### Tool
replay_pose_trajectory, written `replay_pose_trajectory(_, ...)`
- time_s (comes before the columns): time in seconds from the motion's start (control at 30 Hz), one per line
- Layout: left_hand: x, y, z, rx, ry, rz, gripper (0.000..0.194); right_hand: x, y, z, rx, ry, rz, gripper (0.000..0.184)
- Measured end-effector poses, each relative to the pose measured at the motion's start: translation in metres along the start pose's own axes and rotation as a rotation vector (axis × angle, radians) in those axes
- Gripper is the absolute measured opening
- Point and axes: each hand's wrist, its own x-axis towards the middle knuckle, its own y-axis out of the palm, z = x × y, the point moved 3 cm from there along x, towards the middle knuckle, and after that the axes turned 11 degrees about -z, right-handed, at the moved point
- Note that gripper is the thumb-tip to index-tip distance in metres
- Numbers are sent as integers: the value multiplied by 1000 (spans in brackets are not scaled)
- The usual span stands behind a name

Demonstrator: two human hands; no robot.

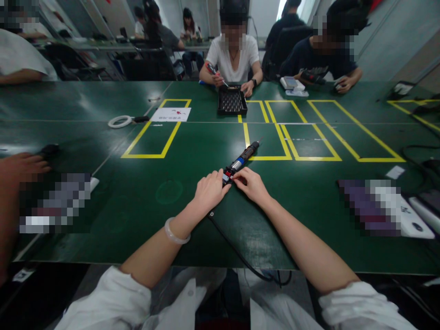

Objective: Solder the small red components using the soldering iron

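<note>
Head view: judged from how things lie, your work is partway. The tool, apparently an electric screwdriver [240, 161], is laid out on the green table [137, 220] with its thin bit at the far tip and silver, blue and red portions showing along the black body. These look like inner parts seated in line. No cover is seen over that middle stretch, so closing up reads as outstanding. Whether parts are being fitted or removed cannot be determined from this 1 moment.

Position: the tool lies aslant ahead of you, tip toward 1 o'clock, near end between your 2 hands. Your left hand [212, 190] sits at 8 o'clock of it, fingers laid over the near end and thumb below, holding it steady. Your right hand [252, 184] sits at 4 o'clock, thumb and fingertips drawn into a narrow pinch on the near end, beside the red portion; the exact piece pinched is too small to tell. The tip extends well clear of all your fingers.

Also noted: a black cable [237, 250] runs from just beside your left wrist toward 5 o'clock, past the table edge. Its ring-like end shows apart from the tool. Yellow tape outlines [271, 158] mark the table at 12 to 2 o'clock.
</note>
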Motion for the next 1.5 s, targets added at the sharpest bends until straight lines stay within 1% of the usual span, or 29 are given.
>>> replay_pose_trajectory(0.3, 8, 6, -2, 10, -35, -40, 54, 2, 0, -3, -33, 23, -24, 6)
replay_pose_trajectory(0.47, 10, 5, -2, -20, -65, -19, 54, 0, -1, -3, -10, 12, -35, 7)
replay_pose_trajectory(0.57, 10, 2, -1, -20, -89, 3, 54, -1, 0, -2, 28, 4, -16, 9)
replay_pose_trajectory(0.73, 13, -3, 5, -20, -117, 34, 55, -2, -1, -3, 16, 7, 16, 11)
replay_pose_trajectory(0.87, 14, -6, 16, -7, -120, 42, 55, -2, -2, -5, -11, 12, 24, 10)
replay_pose_trajectory(1.0, 12, -8, 36, 23, -144, 59, 56, -3, -2, -4, 4, 16, 35, 11)
replay_pose_trajectory(1.13, 4, -12, 66, 58, -201, 86, 59, -4, -1, -4, 22, 22, 45, 11)
replay_pose_trajectory(1.3, -15, -21, 111, 98, -315, 119, 65, -4, -1, -4, 15, 11, 45, 11)
replay_pose_trajectory(1.5, -48, -34, 172, 165, -483, 173, 74, -4, 0, -5, 6, 18, 54, 11)
